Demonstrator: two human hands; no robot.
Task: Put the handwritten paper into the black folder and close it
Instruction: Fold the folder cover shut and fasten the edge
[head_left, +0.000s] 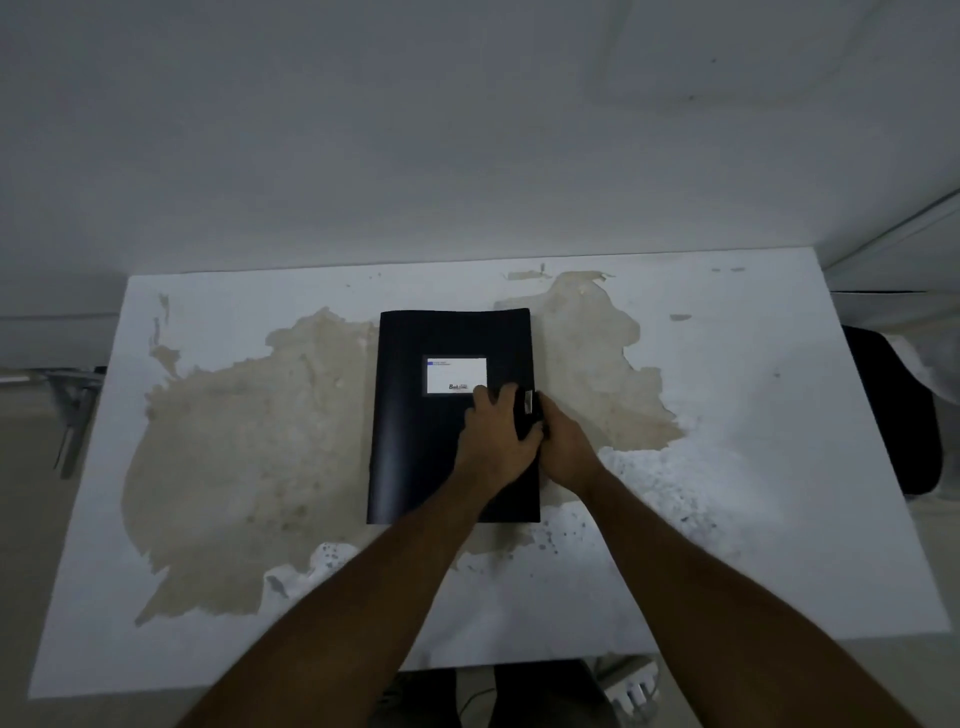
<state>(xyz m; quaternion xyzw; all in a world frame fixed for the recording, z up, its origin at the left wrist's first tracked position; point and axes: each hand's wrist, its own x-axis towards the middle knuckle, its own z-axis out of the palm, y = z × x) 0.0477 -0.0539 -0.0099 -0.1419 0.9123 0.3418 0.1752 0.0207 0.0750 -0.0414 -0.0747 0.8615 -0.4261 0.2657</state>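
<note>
The folder (447, 415) lies shut on the table (208, 364), paper unseen; left hand (496, 441) presses flat on the cover; right hand (563, 447) pinches the edge clasp (529, 402); keep the cover pinned while fastening it.

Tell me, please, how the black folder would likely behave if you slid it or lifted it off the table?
The flat black plastic folder looks thin, so probably light and somewhat floppy if lifted by one edge. Its sheen suggests it would slide easily on the worn white table. The hands are at its right-edge clasp; unfastened, it may flap open.
</note>
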